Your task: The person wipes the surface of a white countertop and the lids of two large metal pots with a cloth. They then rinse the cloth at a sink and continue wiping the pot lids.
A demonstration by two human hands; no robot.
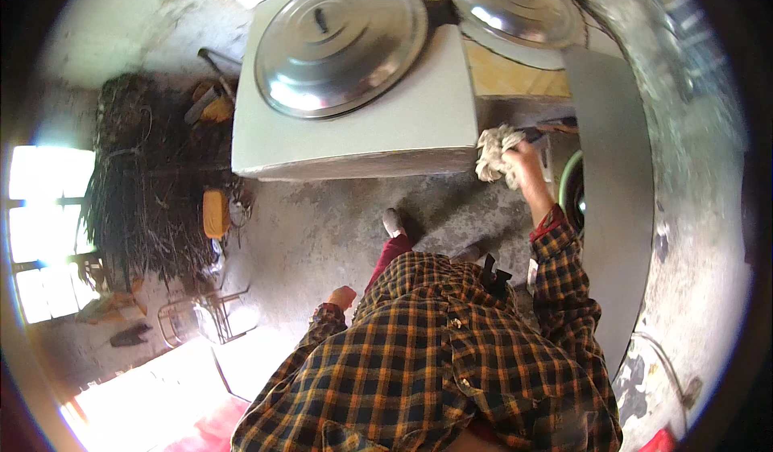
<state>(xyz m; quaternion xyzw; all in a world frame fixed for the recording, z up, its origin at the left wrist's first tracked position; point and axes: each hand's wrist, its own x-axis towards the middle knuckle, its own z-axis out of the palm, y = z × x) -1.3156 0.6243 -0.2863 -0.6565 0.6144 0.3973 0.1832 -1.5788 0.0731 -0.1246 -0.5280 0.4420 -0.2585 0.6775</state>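
My right hand (526, 161) grips a crumpled, off-white cloth (497, 152) beside the near right corner of a white-topped stove block (356, 132). A large round metal lid (344, 47) with a small handle lies on that block. Behind to the right, a second metal lid (513, 5) covers a round opening in a tiled surface (513, 71). My left hand (343, 297) hangs low at my side, its fingers curled; nothing shows in it.
A long grey counter (610, 150) runs along the right wall, with a green-rimmed round object (569, 186) beneath its edge. To the left are a large pile of dry brushwood (151, 180), a yellow container (215, 213) and a metal-framed chair or rack (211, 319).
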